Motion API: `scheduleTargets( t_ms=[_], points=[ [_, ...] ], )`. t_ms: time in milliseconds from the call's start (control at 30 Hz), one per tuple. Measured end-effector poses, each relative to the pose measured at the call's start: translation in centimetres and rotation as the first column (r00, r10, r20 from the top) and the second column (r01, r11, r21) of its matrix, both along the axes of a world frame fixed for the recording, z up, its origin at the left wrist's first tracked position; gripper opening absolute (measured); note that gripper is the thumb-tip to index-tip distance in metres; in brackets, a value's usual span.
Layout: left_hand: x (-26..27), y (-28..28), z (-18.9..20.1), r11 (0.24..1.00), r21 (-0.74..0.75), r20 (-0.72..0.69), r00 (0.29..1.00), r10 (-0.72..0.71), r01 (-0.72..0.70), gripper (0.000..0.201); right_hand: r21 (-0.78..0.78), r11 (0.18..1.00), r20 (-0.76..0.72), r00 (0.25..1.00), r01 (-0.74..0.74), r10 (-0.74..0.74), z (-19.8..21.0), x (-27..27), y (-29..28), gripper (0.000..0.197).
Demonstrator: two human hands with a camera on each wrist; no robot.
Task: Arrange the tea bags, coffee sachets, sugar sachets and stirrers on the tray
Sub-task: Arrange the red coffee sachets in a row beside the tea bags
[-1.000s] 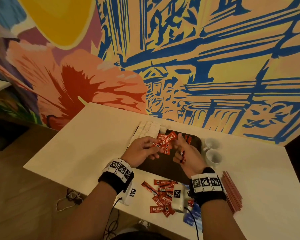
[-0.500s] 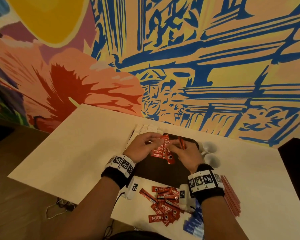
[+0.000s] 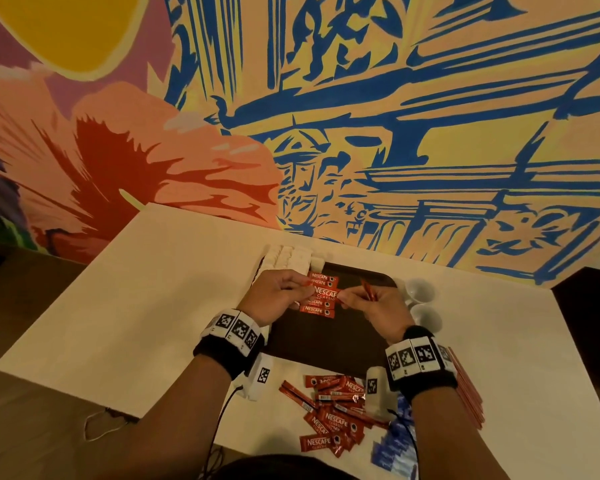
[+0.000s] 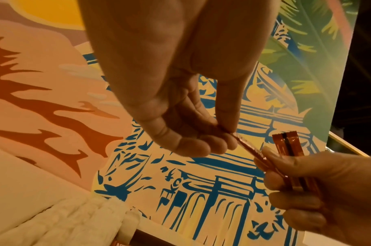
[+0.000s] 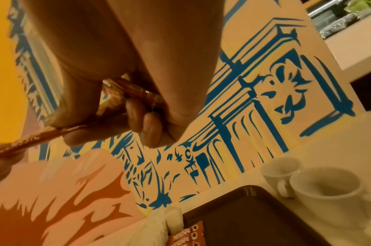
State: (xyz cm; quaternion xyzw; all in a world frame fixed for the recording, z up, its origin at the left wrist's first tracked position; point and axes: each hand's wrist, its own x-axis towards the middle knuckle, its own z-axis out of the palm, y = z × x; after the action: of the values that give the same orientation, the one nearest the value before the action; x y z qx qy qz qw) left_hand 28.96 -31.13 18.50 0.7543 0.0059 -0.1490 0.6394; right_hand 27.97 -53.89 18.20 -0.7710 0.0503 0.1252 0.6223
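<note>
A dark brown tray [image 3: 326, 341] lies on the white table. Red coffee sachets [image 3: 321, 278] lie in a column at its far left, beside white sachets [image 3: 288, 256] along the far left edge. Above the column, one red coffee sachet [image 3: 326, 294] is held level between both hands. My left hand [image 3: 303, 285] pinches its left end [image 4: 243, 144]. My right hand [image 3: 343, 301] pinches its right end [image 5: 32, 139] and also grips a few more sachets [image 5: 133, 91] in its curled fingers, upright above the fist [image 4: 285, 143].
A loose pile of red coffee sachets [image 3: 333, 417] lies on the table's near edge, with blue sachets [image 3: 392, 445] to its right. Red-brown stirrers [image 3: 465, 389] lie right of my right wrist. Two white cups [image 3: 420, 292] [image 3: 426, 318] stand at the tray's right edge.
The sachet between my hands has turned from upright to level and come down over the column on the tray. My hands have drawn slightly apart along it.
</note>
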Motion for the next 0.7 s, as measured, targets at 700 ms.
scheduleTargets(
  t_ms=[700],
  points=[
    [4.1,-1.1,-4.8,0.658,0.742,0.235,0.867,-0.439,0.131,0.039,-0.236,0.971,-0.223,0.975,-0.038,-0.016,-3.5,2.8,0.5,0.039]
  ],
)
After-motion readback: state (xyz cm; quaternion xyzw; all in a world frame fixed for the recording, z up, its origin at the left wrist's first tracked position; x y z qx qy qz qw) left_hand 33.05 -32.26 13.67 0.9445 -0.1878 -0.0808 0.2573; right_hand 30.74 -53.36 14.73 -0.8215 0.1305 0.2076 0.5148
